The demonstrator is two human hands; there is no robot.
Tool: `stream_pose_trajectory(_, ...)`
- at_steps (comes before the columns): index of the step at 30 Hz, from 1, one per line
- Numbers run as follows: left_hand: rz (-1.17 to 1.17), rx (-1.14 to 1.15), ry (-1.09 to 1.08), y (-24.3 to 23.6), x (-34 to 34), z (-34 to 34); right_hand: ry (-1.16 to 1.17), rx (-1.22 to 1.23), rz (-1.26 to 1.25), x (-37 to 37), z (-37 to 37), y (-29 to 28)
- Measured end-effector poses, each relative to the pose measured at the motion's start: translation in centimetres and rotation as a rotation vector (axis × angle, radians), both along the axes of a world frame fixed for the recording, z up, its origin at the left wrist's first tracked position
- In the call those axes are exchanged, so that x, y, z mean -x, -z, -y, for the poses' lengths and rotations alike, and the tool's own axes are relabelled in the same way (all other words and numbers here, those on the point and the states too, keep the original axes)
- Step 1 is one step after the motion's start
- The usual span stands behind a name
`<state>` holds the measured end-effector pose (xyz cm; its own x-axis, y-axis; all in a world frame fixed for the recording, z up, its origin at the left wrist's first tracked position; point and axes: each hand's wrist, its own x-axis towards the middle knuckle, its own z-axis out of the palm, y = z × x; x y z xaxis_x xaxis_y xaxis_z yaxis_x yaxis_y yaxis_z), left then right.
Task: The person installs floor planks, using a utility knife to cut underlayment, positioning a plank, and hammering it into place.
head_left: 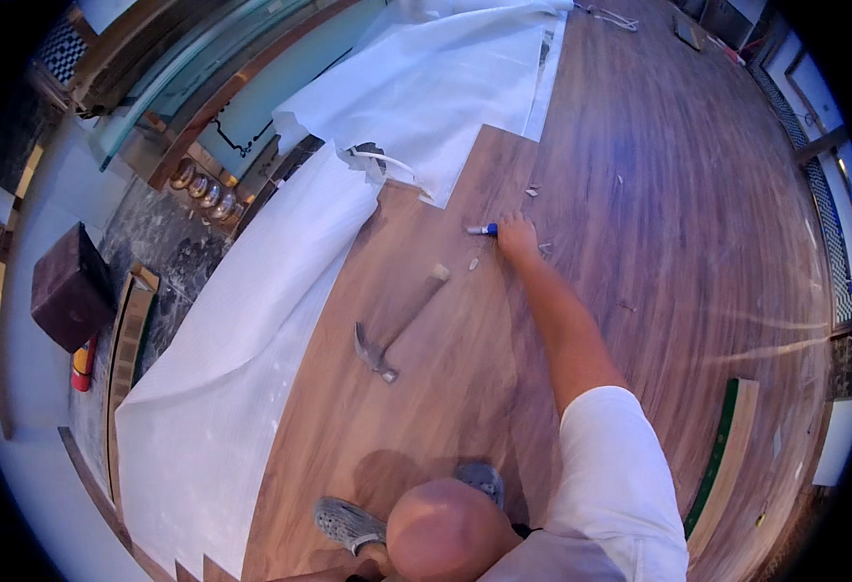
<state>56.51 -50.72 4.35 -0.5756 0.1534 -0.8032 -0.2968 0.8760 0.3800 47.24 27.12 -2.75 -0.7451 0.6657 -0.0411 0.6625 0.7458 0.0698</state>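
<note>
My right hand [516, 233] reaches forward onto the wood-look floor planks, its fingers closed on a small blue-and-silver tool [484, 230] lying horizontally. Small pale offcuts [532, 191] are scattered around it. Nearer to me and to the left, a claw hammer [397, 322] with a wooden handle lies on the planks [319, 446]. Beyond my hand, the plank edge steps against white underlay [203, 398], which is wrinkled and torn in places. My bare knee [445, 532] and grey clogs [343, 524] show at the lower edge. My left hand is not in view.
A dark brown box [69, 286], a red object [83, 364] and long boards [130, 330] lie at left. Glass panels and metal turned posts [208, 194] stand upper left. A green-edged strip [722, 456] lies at right; a cord [608, 19] lies at the far end.
</note>
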Motion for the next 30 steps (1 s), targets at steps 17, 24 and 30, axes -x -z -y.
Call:
stream_pose_trajectory(17, -0.676, -0.198, -0.008, -9.0, 22.3, 12.3, 0.122, 0.237, -0.084, -23.4, 30.3, -3.6)
stream_pose_trajectory(24, -1.342, -1.019, 0.383, -34.0, 28.6, -4.0, 0.333, 0.311, -0.013, -25.9, 34.4, -6.7)
stream_pose_trajectory(30, -1.574, -1.493, 0.697, -43.3, 29.6, -1.0, 0.357, 0.193, -0.041, -23.5, 35.4, -8.5)
